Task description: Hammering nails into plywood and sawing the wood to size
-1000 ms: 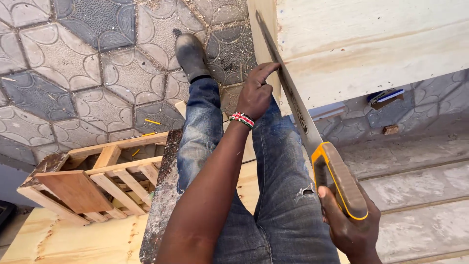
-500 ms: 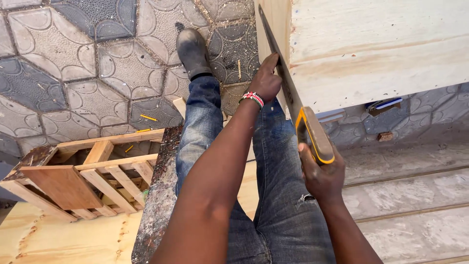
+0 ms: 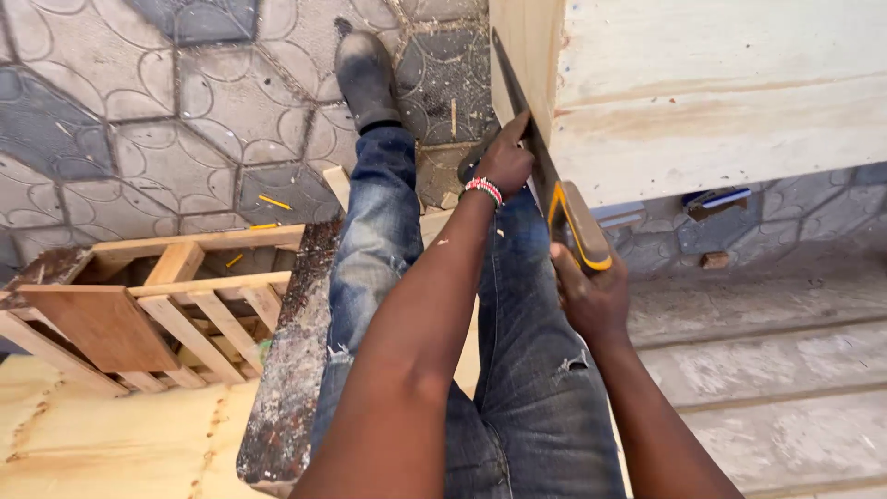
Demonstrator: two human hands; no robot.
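The floor is paved with grey patterned interlocking blocks. On it lie a slatted wooden crate, two small yellow sticks, perhaps pencils, and a pale plywood sheet at the lower left. A rough dark plank rests beside the crate.

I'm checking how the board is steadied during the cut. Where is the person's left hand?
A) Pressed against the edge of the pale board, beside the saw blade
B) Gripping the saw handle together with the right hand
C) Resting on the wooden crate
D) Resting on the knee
A: the left hand sits against the pale board next to the saw, whose handle only the right hand grips.
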